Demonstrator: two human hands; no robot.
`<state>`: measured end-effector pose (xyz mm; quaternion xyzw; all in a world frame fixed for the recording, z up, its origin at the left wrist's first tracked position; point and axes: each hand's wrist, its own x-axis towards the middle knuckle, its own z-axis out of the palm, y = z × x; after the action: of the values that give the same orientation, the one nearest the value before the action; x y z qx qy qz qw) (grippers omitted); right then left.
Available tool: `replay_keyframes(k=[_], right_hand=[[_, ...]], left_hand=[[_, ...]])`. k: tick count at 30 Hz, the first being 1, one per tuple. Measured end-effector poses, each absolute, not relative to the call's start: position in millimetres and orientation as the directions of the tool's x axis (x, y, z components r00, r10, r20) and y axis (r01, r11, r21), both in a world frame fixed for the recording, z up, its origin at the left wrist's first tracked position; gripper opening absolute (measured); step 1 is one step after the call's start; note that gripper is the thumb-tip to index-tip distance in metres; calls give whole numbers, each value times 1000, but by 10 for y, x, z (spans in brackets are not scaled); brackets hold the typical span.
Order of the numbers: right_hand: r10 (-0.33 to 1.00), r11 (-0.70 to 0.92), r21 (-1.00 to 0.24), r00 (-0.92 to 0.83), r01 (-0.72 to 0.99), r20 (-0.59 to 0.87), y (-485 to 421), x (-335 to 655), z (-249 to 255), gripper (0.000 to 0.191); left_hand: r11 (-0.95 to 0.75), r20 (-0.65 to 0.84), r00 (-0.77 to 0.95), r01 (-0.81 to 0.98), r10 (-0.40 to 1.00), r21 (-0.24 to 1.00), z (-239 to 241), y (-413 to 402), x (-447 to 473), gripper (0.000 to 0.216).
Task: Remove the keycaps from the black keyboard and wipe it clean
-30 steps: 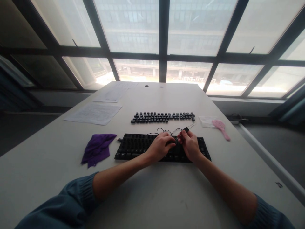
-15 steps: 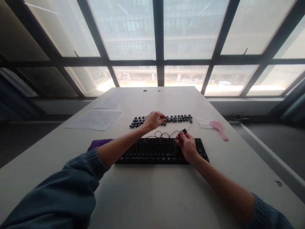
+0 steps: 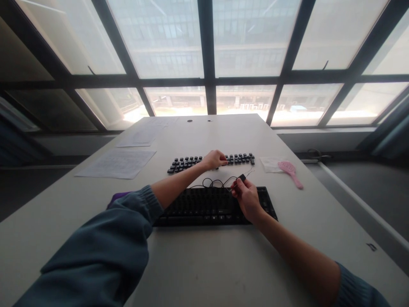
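Observation:
A black keyboard lies on the white table in front of me. Beyond it, several loose black keycaps are lined up in rows. My left hand reaches over the keyboard and rests on the middle of those rows, fingers curled down onto the keycaps. My right hand hovers above the keyboard's right half, pinched on a small black tool with a thin wire end. A black cable loops just behind the keyboard.
A pink brush lies at the right on a clear bag. Paper sheets sit at the far left. A purple cloth shows behind my left sleeve. Large windows stand past the table's far edge.
My left hand left the keyboard and reached forward to the keycap rows. My right hand stayed over the keyboard with the tool. The view shifted slightly.

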<state>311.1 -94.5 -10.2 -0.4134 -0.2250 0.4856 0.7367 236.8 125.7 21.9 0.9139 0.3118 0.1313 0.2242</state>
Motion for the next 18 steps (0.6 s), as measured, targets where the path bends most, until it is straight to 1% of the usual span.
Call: replay_keyframes(k=[9, 18], right_hand=[[903, 184, -832, 424, -523, -66, -927, 3117, -131, 30], [901, 180, -838, 428, -515, -70, -937, 3109, -107, 31]], left_hand=[[-729, 78, 779, 541, 623, 418, 135, 1280, 2362, 16], [-728, 67, 766, 575, 639, 373, 102, 1274, 2361, 17]])
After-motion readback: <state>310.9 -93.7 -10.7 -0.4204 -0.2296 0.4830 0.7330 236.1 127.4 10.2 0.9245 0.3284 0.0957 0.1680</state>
